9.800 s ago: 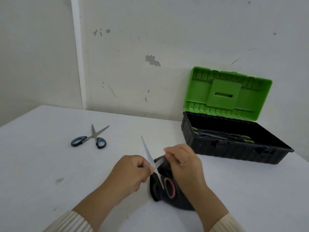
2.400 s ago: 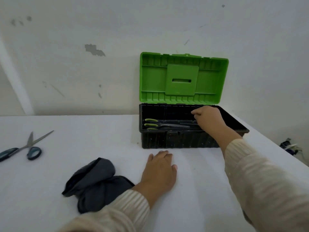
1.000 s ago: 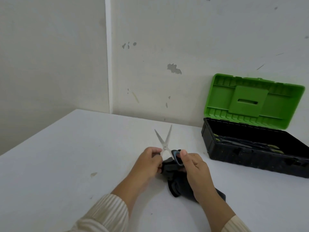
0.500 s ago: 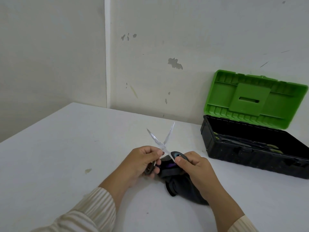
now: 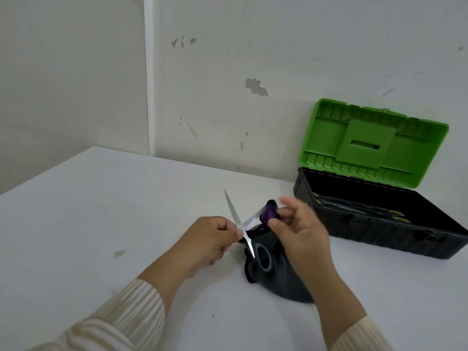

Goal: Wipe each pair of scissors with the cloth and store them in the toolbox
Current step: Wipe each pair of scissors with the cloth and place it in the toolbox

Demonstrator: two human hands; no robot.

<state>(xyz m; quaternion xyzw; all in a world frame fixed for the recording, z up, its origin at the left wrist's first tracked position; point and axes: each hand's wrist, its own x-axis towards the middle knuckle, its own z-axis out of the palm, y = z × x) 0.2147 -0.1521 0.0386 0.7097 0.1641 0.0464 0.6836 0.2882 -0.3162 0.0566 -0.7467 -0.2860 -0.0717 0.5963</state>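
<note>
A pair of scissors (image 5: 234, 211) with dark, blue-lined handles is spread wide open above the table. My left hand (image 5: 210, 239) pinches it at the pivot, with one blade pointing up and away. My right hand (image 5: 301, 231), blurred by motion, pinches a fold of the dark grey cloth (image 5: 286, 282) around the other blade. The rest of the cloth lies bunched on the table under the handles. The black toolbox (image 5: 379, 231) stands open at the right with its green lid (image 5: 367, 145) up. Other scissors (image 5: 354, 206) with yellow-green handles lie inside.
The white table (image 5: 101, 224) meets the wall behind and a corner at the left. A small stain (image 5: 119, 253) marks the table left of my left hand. The toolbox sits against the back wall.
The scissors have opened wider and turned, so one handle ring now hangs over the cloth. My right hand has left the handle and lifted a fold of cloth onto a blade.
</note>
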